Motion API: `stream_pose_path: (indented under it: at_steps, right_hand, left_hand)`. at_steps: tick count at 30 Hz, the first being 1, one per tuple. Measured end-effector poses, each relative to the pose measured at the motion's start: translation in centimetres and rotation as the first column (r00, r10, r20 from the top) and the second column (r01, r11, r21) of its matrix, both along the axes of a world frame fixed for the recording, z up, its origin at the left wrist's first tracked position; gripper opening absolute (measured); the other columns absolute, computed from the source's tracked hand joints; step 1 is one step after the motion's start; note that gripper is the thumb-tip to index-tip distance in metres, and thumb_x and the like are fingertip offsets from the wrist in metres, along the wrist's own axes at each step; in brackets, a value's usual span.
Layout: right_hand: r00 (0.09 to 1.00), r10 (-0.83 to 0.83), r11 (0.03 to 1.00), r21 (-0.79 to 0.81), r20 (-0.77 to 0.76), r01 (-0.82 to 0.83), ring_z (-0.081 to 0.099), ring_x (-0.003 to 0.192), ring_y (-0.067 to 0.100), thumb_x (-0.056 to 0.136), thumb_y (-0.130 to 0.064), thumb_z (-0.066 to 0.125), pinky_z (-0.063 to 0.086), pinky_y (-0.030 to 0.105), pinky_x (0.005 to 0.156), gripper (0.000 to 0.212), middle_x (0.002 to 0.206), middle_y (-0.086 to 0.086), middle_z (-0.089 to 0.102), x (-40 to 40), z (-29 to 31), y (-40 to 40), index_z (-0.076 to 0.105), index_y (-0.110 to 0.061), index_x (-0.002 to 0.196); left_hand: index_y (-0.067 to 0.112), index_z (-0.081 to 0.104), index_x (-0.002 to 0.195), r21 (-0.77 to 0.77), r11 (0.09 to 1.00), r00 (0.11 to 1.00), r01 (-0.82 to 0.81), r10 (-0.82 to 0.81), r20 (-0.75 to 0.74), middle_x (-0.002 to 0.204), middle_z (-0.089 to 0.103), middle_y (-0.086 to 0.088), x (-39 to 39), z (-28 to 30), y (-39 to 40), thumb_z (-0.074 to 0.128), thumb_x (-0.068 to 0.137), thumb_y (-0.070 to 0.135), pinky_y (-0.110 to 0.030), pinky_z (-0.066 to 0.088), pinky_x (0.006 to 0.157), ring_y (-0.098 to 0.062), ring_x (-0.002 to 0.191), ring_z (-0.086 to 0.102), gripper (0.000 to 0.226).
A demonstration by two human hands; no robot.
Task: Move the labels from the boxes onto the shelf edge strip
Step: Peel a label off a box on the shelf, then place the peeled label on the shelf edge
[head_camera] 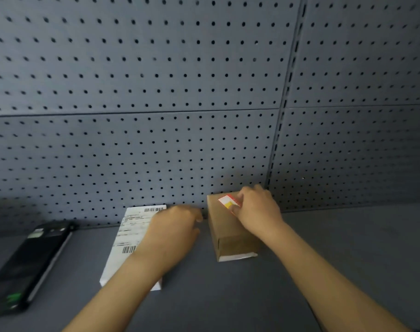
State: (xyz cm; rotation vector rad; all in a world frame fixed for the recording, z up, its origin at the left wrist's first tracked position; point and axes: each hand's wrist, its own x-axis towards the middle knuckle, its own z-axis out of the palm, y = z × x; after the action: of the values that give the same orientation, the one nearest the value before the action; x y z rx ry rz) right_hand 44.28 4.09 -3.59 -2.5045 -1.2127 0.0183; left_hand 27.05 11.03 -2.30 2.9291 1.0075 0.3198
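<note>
A brown cardboard box [225, 233] lies on the grey shelf [348, 248], its far end against the pegboard. A small red, white and yellow label [228, 202] sits on its top far end. My right hand [256, 209] rests on the box with thumb and fingers pinching the label's right edge. To the left lies a white box [129, 238] with a printed barcode label on top. My left hand [175, 231] lies over the white box's right side, fingers curled, its fingertips near the brown box. The shelf edge strip is out of view.
A black box [29, 264] with green markings lies at the left of the shelf. A grey pegboard back wall [156, 92] rises behind everything, with a slotted upright [283, 111] at the right. Bare shelf extends to the right of the brown box.
</note>
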Motion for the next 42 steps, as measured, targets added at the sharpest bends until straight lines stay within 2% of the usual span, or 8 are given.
stream_pose_path:
  at_steps: [2,7,12,20,28,33,38,42]
  right_hand:
    - [0.998,-0.030,0.999,-0.030,-0.061,0.028,0.054,0.108,0.030,0.093,-0.036,0.055,0.047,0.037,0.082,0.040,0.124,0.012,0.051,0.6,-0.2,0.7,0.053,-0.011,0.123]
    - [0.994,-0.047,0.999,0.015,-0.099,0.049,0.061,0.086,0.026,0.088,-0.026,0.063,0.044,0.029,0.063,0.022,0.103,0.012,0.065,1.6,0.0,1.3,0.063,-0.008,0.101]
    - [0.998,-0.027,0.994,0.107,-0.048,0.032,0.062,0.083,0.028,0.089,-0.012,0.056,0.050,0.032,0.062,0.017,0.102,0.012,0.065,1.3,1.3,0.7,0.066,-0.009,0.103]
    - [0.990,0.123,0.966,0.238,-0.075,-0.102,0.063,0.078,0.019,0.092,-0.020,0.056,0.056,0.039,0.068,0.011,0.093,0.000,0.069,-1.8,2.4,-0.4,0.064,-0.021,0.099]
    - [0.948,0.315,0.926,0.234,-0.051,-0.295,0.062,0.078,0.014,0.093,-0.024,0.056,0.055,0.036,0.068,0.013,0.093,-0.003,0.068,-6.6,1.3,-0.4,0.063,-0.023,0.103]
    - [0.908,0.412,0.898,0.203,-0.080,-0.390,0.061,0.079,0.012,0.095,-0.022,0.053,0.053,0.027,0.063,0.014,0.097,-0.003,0.068,-9.6,0.6,0.2,0.061,-0.022,0.106]
    - [0.896,0.443,0.882,0.205,-0.046,-0.425,0.064,0.091,0.013,0.095,-0.022,0.052,0.056,0.033,0.076,0.017,0.107,-0.005,0.068,-13.6,0.4,1.0,0.060,-0.022,0.109]
    - [0.891,0.453,0.878,0.195,-0.040,-0.438,0.064,0.094,0.016,0.095,-0.020,0.051,0.056,0.036,0.076,0.019,0.110,-0.001,0.068,-17.9,0.3,2.4,0.061,-0.022,0.110]
  left_hand:
    - [0.032,0.061,0.116,-0.013,1.000,1.000,-0.015,0.015,-0.010,0.118,0.064,0.009,-0.3,0.0,0.7,0.056,0.087,0.022,-0.029,0.049,0.089,-0.016,0.104,0.061,0.031]
    - [0.031,0.061,0.115,-0.025,0.999,1.000,-0.019,0.019,0.003,0.117,0.063,0.008,-0.6,0.1,1.9,0.056,0.086,0.021,-0.030,0.049,0.089,-0.016,0.102,0.061,0.030]
    - [0.030,0.060,0.116,-0.024,1.000,0.999,0.016,-0.016,0.031,0.115,0.063,0.007,0.2,0.2,2.6,0.055,0.089,0.020,-0.028,0.050,0.085,-0.016,0.099,0.062,0.029]
    - [0.030,0.060,0.116,0.008,0.999,0.998,0.042,-0.042,0.054,0.115,0.064,0.007,0.3,0.3,2.1,0.053,0.090,0.020,-0.028,0.050,0.085,-0.015,0.099,0.061,0.028]
    - [0.033,0.062,0.114,-0.030,0.998,0.997,-0.052,0.054,0.051,0.114,0.064,0.012,-3.3,-0.1,1.3,0.056,0.089,0.022,-0.026,0.047,0.086,-0.013,0.102,0.060,0.028]
    - [0.036,0.059,0.115,-0.011,0.993,0.991,-0.120,0.120,0.053,0.114,0.063,0.014,-7.0,-0.1,1.1,0.056,0.090,0.029,-0.026,0.046,0.084,-0.012,0.102,0.059,0.027]
    - [0.035,0.060,0.115,-0.045,0.986,0.982,-0.162,0.166,0.091,0.113,0.064,0.015,-11.4,0.2,1.5,0.057,0.090,0.031,-0.027,0.049,0.086,-0.009,0.099,0.061,0.026]
    - [0.031,0.062,0.113,-0.023,0.977,0.967,-0.211,0.212,0.143,0.115,0.064,0.010,-16.0,0.2,2.3,0.054,0.089,0.025,-0.026,0.048,0.083,-0.014,0.100,0.061,0.025]
